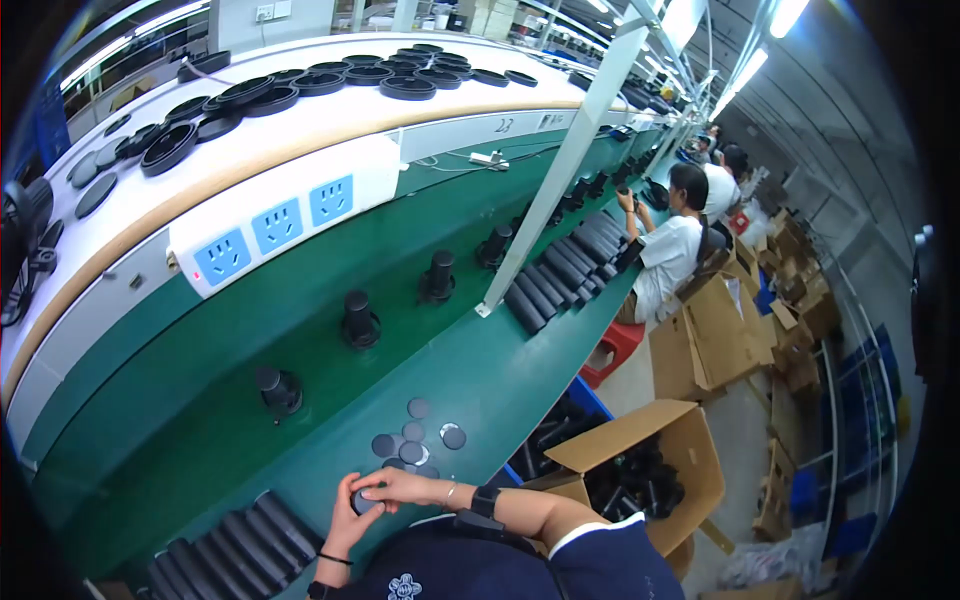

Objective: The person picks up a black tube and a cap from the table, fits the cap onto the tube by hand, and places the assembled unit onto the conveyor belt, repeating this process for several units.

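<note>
Head view: at bottom center, the left hand (pixel 345 517) and right hand (pixel 402 487) meet, clamped on a dark disc (pixel 361 503); loose discs (pixel 384 445) lie just above, apparently for easy reach, black tubes (pixel 236 545) lower left.

Downward head-worn fisheye view

L grip (pixel 347 515), R grip (pixel 400 487) on dk disc (pixel 361 501), nr tubes (pixel 238 545)

Free lane on green surface (pixel 478 372) between loose discs (pixel 412 452) and metal post (pixel 563 170); discs sit just past hands (pixel 400 487), tube pile (pixel 240 545) blocks left side, upright black parts (pixel 359 322) line the back, second tube stack (pixel 570 272) crowds beyond post
</note>
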`<state>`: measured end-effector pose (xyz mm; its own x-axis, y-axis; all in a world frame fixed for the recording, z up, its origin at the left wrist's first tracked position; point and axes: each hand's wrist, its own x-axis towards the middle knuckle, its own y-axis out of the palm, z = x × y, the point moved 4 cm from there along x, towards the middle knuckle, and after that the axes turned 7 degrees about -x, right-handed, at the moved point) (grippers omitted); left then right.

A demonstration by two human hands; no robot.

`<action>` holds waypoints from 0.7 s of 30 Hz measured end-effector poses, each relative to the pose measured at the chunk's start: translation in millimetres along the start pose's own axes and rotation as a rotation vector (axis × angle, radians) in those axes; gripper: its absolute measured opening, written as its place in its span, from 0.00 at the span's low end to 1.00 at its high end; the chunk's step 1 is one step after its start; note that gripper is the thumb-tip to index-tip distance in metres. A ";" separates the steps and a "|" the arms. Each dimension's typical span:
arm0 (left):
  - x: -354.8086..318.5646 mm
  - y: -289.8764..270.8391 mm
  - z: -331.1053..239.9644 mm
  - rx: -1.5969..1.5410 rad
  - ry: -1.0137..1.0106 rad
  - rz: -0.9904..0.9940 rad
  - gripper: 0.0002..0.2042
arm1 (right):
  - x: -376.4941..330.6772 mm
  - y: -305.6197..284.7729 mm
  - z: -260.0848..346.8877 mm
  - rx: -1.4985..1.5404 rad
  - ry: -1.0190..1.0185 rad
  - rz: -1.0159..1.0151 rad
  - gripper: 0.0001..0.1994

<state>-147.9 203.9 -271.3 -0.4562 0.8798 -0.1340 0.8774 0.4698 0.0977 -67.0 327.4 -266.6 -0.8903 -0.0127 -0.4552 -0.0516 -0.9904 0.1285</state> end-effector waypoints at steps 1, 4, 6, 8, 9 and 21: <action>-0.2 -1.8 -3.1 0.034 0.003 0.004 0.38 | 4.5 0.3 -5.5 0.024 0.010 0.027 0.17; -7.1 -6.2 0.3 -0.126 -0.050 0.020 0.38 | 5.6 10.0 -2.6 0.052 0.034 0.066 0.17; -5.9 -9.9 3.9 -0.109 -0.021 0.016 0.39 | 6.0 11.5 0.8 0.074 0.024 0.061 0.16; -8.4 -10.0 3.3 -0.157 -0.050 0.012 0.39 | 8.5 15.0 -2.9 0.058 0.046 0.051 0.16; -7.9 -10.8 1.0 -0.156 -0.047 0.011 0.39 | 9.6 16.5 -2.2 0.055 0.043 0.052 0.16; -19.1 -9.5 -6.8 0.088 0.074 -0.037 0.37 | 10.6 13.2 -5.2 0.153 0.080 0.092 0.18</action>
<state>-148.5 183.2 -263.0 -0.4957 0.8662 -0.0623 0.8677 0.4970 0.0070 -74.8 313.4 -274.4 -0.8558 -0.1192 -0.5034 -0.0451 -0.9522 0.3022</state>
